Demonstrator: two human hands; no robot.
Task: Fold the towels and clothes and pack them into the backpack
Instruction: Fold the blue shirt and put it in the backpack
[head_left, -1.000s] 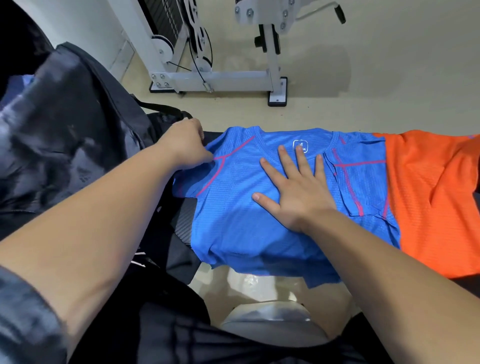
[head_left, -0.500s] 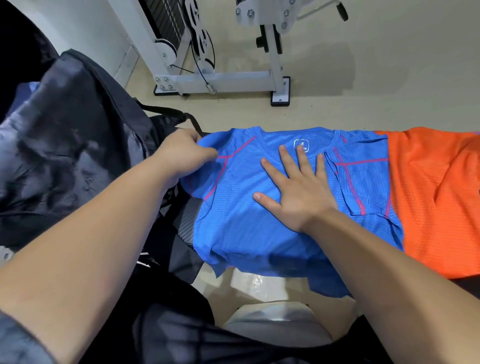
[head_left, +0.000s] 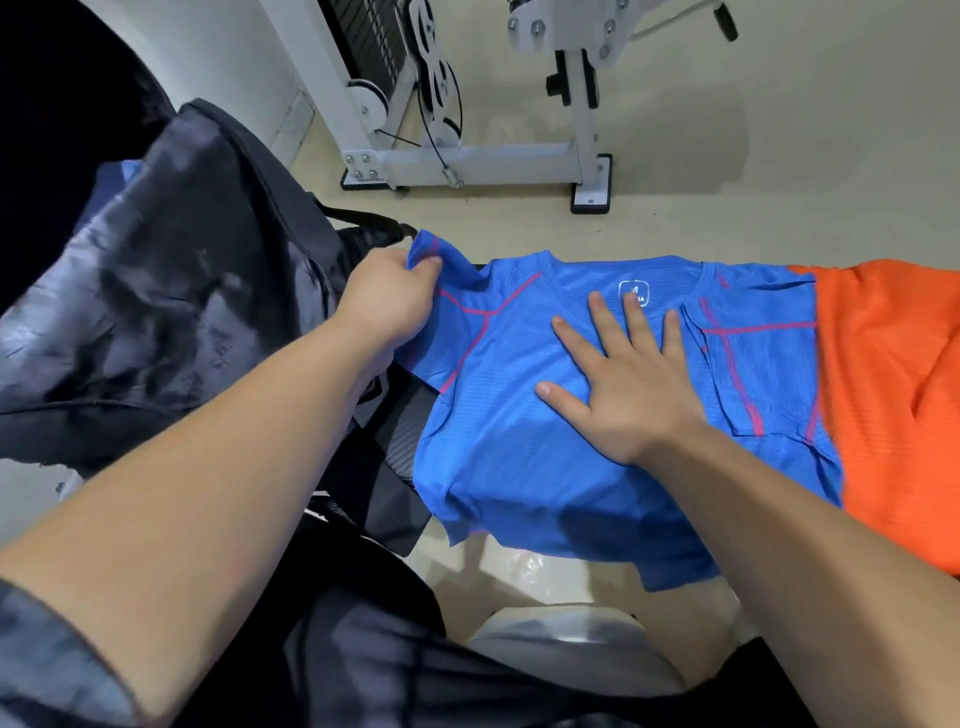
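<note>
Since a second ago the left grip (head_left: 387, 306) has raised the near sleeve (head_left: 428, 249) of the blue shirt (head_left: 519, 467): that sleeve then lay flat under the knuckles, and now its hem stands up above the thumb. The right grip (head_left: 631, 387) has kept its place on the chest of the shirt.

Head view: the left grip is closed, thumb and curled fingers pinching the sleeve's edge, with the cloth running from it toward the right grip in a slack slope. The right grip lies wide open, palm down and fingers spread, pressing the blue shirt flat; its middle fingertips touch the small white logo (head_left: 634, 293) at the collar. Just beyond the right grip's little finger the other sleeve (head_left: 748, 364) is already folded in over the body of the shirt, its pink seams showing. Past that fold lies an orange shirt (head_left: 893, 395), spread out with the blue one overlapping its edge. What carries the two shirts is mostly hidden under them. The blue shirt's lower hem hangs over the near edge, below the right wrist.

On the outer side of the left grip, touching the forearm, slumps the dark backpack (head_left: 171, 291), a black strap (head_left: 363, 218) trailing from it toward the raised sleeve. Far beyond both grips a white metal machine frame (head_left: 478, 161) stands on the beige floor (head_left: 779, 156).
</note>
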